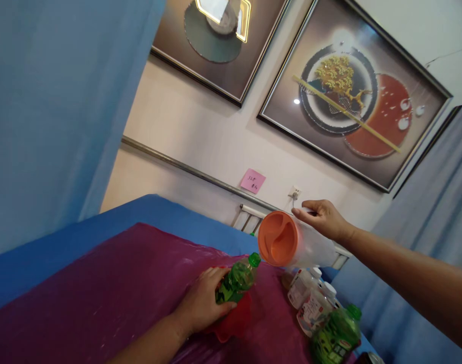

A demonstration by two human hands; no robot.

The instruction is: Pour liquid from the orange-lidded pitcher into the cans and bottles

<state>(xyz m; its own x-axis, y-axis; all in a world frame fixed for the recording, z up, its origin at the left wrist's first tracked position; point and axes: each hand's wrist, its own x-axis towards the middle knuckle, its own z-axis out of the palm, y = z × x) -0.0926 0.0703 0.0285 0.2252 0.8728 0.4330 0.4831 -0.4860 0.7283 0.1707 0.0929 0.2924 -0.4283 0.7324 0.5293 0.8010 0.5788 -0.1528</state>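
Note:
My left hand (206,301) is wrapped round a small green bottle (239,279) with a green cap, tilted over a red scalloped item (234,318) on the magenta sheet (139,283). My right hand (324,217) is raised near the wall, thumb and fingers apart, just above a translucent pitcher (314,247) with an orange lid (278,238). Whether that hand touches the pitcher's handle cannot be made out. Right of the red item stand white-capped bottles (314,309) and a larger green bottle (335,336).
A blue surface (151,207) lies under the sheet. Blue curtains hang at the left (56,111) and right (428,222). Behind are a metal rail (193,172), a pink note (252,181), a wall socket (294,192) and framed pictures (344,101). A can (369,358) shows at the bottom edge.

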